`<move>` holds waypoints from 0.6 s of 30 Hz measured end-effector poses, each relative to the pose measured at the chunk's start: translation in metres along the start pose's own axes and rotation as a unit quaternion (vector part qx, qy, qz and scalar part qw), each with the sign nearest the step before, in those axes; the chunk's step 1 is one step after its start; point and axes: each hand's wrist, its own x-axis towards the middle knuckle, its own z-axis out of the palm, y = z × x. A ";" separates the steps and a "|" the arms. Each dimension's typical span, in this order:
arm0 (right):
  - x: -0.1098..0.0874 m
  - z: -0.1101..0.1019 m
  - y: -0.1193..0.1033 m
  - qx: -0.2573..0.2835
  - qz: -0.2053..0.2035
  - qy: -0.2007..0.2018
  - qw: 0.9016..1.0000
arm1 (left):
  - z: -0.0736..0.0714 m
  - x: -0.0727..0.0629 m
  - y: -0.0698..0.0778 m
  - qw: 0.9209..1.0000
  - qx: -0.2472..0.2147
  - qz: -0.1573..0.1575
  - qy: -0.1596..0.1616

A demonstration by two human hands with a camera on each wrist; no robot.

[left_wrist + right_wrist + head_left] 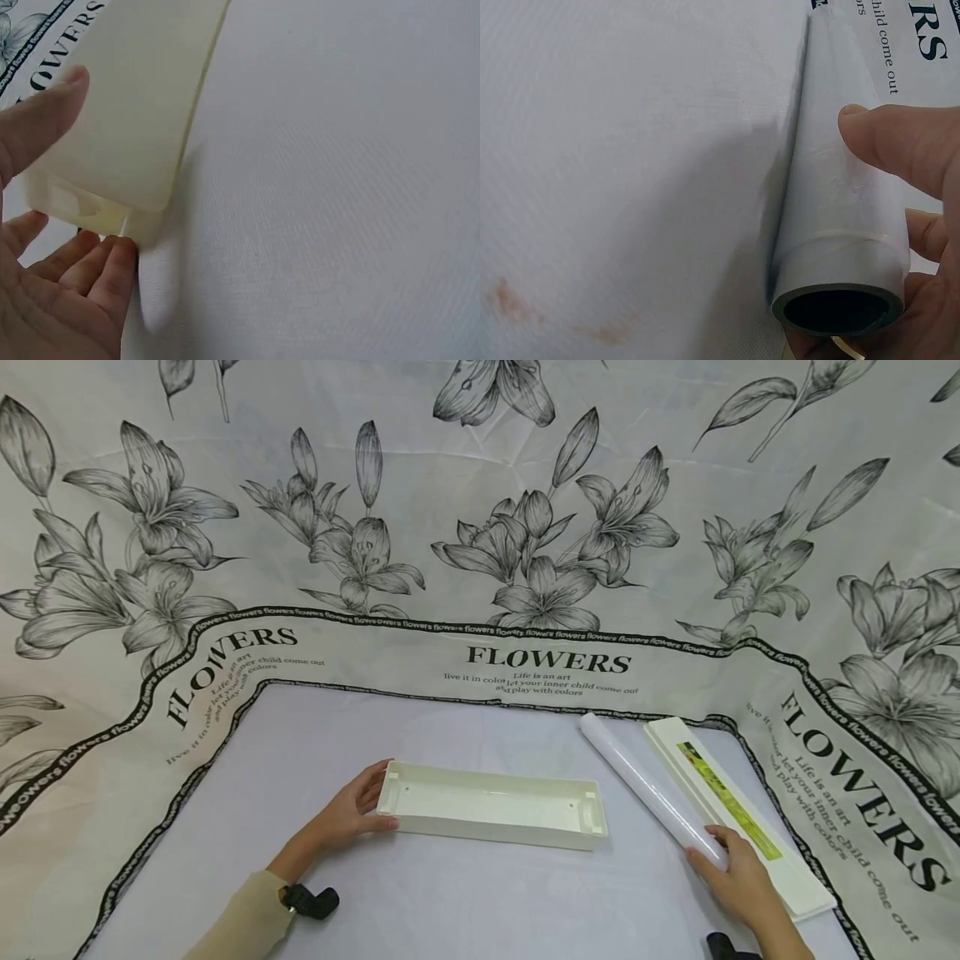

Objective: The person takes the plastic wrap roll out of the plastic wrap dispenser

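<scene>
My left hand (360, 806) grips the left end of a long, open-topped cream plastic box (495, 833) in the middle of the table. In the left wrist view the thumb (60, 105) lies along the box's side and the fingertips touch its end. Over on the right, my right hand (738, 877) holds the near end of a roll of clear plastic wrap (645, 785). Its hollow dark core faces the right wrist camera, with the thumb (885, 139) on top of the roll (832, 180) and the other fingers partly hidden beneath.
A long cream lid (675, 739) with a yellow-green label (727, 802) lies at the right, beside the roll. The white table (465, 910) has a flower-printed cloth (547, 660) along its back and sides. Small brownish stains (514, 300) show on the table surface.
</scene>
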 end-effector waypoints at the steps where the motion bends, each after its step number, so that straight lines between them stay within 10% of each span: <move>1: 0.000 -0.001 0.000 -0.004 -0.005 0.001 1.000 | 0.000 -0.001 0.001 1.000 0.006 -0.006 0.000; 18: 0.004 -0.001 -0.004 -0.020 -0.070 0.017 0.997 | -0.021 -0.028 0.016 0.991 0.121 -0.048 0.013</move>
